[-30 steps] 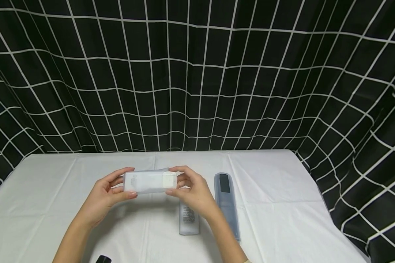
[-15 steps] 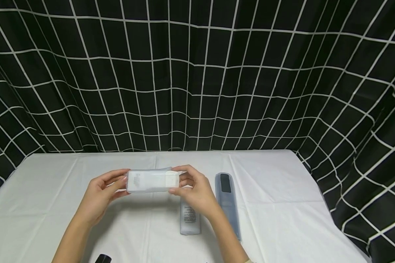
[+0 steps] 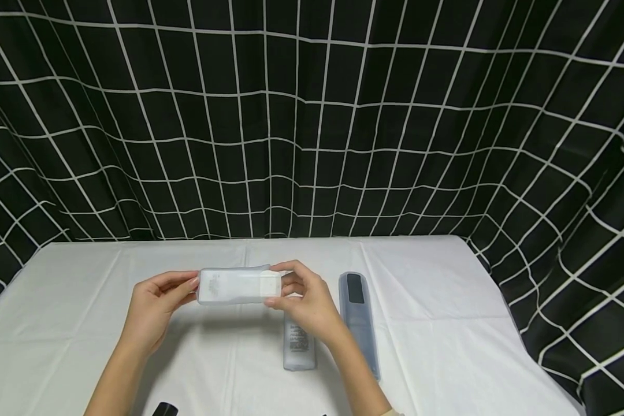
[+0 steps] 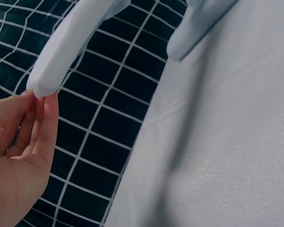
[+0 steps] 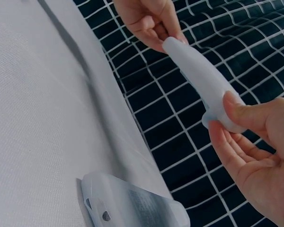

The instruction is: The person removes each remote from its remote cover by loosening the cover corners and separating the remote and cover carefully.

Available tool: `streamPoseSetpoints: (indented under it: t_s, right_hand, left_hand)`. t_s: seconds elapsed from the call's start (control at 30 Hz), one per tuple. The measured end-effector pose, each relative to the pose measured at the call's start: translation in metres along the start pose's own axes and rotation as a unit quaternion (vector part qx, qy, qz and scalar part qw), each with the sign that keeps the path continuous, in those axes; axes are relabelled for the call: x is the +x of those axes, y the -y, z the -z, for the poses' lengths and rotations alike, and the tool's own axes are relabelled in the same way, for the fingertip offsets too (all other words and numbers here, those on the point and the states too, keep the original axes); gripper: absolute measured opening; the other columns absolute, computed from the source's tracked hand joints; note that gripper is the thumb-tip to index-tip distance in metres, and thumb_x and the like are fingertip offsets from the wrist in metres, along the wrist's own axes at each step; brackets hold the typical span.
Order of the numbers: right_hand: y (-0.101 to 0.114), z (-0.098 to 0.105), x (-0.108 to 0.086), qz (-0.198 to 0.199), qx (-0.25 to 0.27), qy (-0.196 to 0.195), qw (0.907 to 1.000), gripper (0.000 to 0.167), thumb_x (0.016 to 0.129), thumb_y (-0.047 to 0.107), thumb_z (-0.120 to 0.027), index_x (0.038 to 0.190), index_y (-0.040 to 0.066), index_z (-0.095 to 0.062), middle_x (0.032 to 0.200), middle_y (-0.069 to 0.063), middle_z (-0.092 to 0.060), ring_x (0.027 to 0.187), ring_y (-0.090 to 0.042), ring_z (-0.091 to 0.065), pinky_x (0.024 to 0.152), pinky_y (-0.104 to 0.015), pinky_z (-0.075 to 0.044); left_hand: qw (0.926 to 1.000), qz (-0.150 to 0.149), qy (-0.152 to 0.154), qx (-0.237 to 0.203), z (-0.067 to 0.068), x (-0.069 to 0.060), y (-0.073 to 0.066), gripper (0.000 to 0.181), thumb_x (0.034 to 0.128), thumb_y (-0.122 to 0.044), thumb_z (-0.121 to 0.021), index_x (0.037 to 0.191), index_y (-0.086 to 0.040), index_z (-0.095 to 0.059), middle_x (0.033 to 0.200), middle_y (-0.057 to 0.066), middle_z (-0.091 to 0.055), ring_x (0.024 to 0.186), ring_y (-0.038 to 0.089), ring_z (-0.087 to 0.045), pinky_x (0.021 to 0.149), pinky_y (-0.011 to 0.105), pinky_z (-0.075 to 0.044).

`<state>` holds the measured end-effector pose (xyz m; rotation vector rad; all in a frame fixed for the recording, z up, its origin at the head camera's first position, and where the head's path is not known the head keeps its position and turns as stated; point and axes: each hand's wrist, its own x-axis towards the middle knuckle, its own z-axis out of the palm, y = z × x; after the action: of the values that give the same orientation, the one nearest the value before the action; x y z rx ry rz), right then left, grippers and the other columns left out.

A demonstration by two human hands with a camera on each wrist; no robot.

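Held level above the table is a white remote control (image 3: pixel 239 286) in a translucent sleeve, its back with small grey print facing up. My left hand (image 3: pixel 153 309) pinches the left end between thumb and fingertips, also plain in the left wrist view, where the sleeved remote (image 4: pixel 68 47) slants upward from the fingers. At the other end my right hand (image 3: pixel 312 303) grips the remote with the thumb on the near edge and the index finger on the far edge. In the right wrist view both hands hold opposite ends of the remote (image 5: pixel 201 73).
A second sleeved remote (image 3: pixel 299 346) with a printed label lies on the white cloth (image 3: pixel 447 323) under my right hand. Right of it lies a long bluish sleeved remote (image 3: pixel 356 318) with a dark window. A black object (image 3: pixel 164 409) shows at the front edge. Black grid curtains (image 3: pixel 312 127) surround the table.
My left hand has shifted its fingers from the long edges to a pinch on the left end of the sleeved remote. The right hand's grip stays nearly the same.
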<state>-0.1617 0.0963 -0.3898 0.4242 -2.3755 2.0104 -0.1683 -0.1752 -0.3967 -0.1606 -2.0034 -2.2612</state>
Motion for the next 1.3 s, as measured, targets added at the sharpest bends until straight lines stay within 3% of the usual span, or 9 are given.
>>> streamPoseSetpoints:
  t_s: [0.2,0.6,1.3]
  right_hand:
    - [0.0012,-0.0003,0.0004,-0.001,-0.003,-0.001,1.0000,0.050,0.082,-0.009,-0.082,0.129,0.002,-0.066,0.100,-0.015,-0.071,0.081,-0.012,-0.067,0.073,-0.020,-0.054]
    - [0.0040,-0.0018,0.0005,0.000,0.002,-0.009,1.0000,0.050,0.080,-0.008,-0.084,0.127,0.002,-0.068,0.096,-0.011,-0.070,0.079,-0.011,-0.065,0.074,-0.020,-0.056]
    - [0.0090,-0.0024,-0.0017,0.000,-0.011,-0.022,0.9997,0.052,0.078,-0.010,-0.085,0.125,0.006,-0.070,0.091,-0.005,-0.069,0.077,-0.010,-0.065,0.075,-0.021,-0.057]
  left_hand:
    - [0.9996,-0.012,-0.021,0.011,-0.0042,-0.0005,-0.0015,0.010,0.0958,0.009,-0.070,0.104,0.013,-0.075,0.090,-0.003,-0.078,0.082,0.008,-0.074,0.079,0.025,-0.064]
    - [0.9980,-0.005,-0.055,0.031,-0.0067,-0.0008,-0.0063,0.009,0.0952,0.012,-0.068,0.101,0.015,-0.074,0.084,-0.006,-0.077,0.077,0.006,-0.073,0.076,0.022,-0.063]
    - [0.9985,-0.013,-0.052,0.012,-0.0030,0.0001,-0.0049,0.015,0.0944,0.014,-0.066,0.093,0.005,-0.078,0.084,-0.003,-0.077,0.077,0.007,-0.072,0.076,0.023,-0.063]
